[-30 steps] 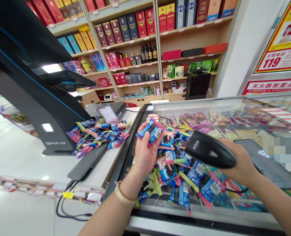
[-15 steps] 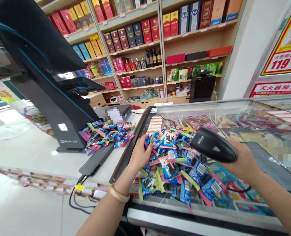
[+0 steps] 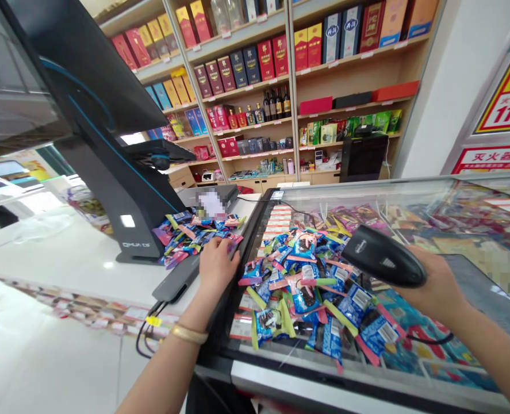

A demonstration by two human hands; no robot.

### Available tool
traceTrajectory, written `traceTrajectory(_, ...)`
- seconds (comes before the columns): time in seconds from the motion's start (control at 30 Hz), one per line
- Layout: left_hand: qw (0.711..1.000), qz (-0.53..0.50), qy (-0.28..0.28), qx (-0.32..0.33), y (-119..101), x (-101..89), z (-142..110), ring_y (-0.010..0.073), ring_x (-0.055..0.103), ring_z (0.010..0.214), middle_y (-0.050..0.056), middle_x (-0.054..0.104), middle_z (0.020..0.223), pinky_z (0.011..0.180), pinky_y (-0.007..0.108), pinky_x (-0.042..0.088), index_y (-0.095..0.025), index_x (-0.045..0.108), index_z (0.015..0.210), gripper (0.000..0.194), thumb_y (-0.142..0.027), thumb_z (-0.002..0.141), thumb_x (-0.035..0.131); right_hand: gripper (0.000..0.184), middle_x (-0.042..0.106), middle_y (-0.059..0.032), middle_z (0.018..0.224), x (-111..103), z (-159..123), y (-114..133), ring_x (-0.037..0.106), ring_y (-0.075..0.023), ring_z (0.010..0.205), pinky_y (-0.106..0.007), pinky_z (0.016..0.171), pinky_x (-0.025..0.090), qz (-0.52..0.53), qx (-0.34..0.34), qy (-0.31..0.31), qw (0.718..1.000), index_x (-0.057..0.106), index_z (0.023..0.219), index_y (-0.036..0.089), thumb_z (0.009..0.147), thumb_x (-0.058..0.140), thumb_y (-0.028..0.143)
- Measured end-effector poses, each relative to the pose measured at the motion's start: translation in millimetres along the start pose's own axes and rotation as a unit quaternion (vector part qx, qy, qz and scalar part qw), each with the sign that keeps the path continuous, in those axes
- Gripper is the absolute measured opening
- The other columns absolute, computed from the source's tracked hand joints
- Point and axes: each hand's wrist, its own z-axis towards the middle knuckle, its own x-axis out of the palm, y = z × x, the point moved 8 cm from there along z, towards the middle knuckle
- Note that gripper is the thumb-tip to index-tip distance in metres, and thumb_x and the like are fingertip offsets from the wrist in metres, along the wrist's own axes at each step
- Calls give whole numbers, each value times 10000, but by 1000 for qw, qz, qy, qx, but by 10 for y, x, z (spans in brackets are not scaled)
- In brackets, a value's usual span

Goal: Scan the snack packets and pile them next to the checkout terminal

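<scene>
Your left hand (image 3: 218, 264) has moved off the big packet pile (image 3: 304, 296) on the glass desk (image 3: 306, 386) to the small pile (image 3: 194, 227) by the register (image 3: 136, 221); can't tell if its grip holds any. Your right hand (image 3: 436, 286) grips the scanner (image 3: 384, 256). Big pile's probably done, small one left.

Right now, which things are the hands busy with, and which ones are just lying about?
Busy with:
- black scanner, held in the right hand
- bigger packet pile, between the hands
- smaller packet pile, right by the left hand

Just about:
- screen stand
- boxes on the shelves
- dark bottles
- red-and-white sign
</scene>
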Motion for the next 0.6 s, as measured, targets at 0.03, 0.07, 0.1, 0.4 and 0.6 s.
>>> traceTrajectory(0.03,998,56,12,-14,75,-15,49,364,655,1102,190,671,1153,976,485,522,-152,718,1095,287,-306,877,614,140,667,0,625,2,-1,2,642,-211,537,-338,535,522,0,-2,1,1000,639,840,273,811,653,409)
traceTrajectory(0.07,994,99,29,-25,138,-13,86,373,658,1086,200,671,1132,952,480,528,-141,719,1082,282,-305,876,619,144,669,0,627,6,-3,-2,640,-211,534,-339,534,521,0,-1,3,1000,640,843,273,810,654,413)
traceTrajectory(0.1,990,130,45,-30,182,0,111,375,661,1073,204,674,1113,931,470,533,-135,716,1075,274,-299,879,617,147,667,0,624,13,-5,-10,637,-211,532,-342,534,522,-1,3,6,1000,639,838,274,807,655,418)
traceTrajectory(0.4,991,108,70,-26,217,53,95,316,692,1027,178,691,1082,854,383,536,-173,671,931,222,-188,948,450,101,622,11,582,13,16,38,608,-191,501,-323,535,509,-17,-10,11,1000,604,774,264,807,642,352)
traceTrajectory(0.6,966,-228,-62,-103,374,-302,155,220,684,747,34,662,818,653,302,542,-229,514,813,86,-211,883,559,104,670,-20,644,10,-2,42,646,-203,560,-328,576,538,-13,-32,4,999,660,858,235,840,633,334)
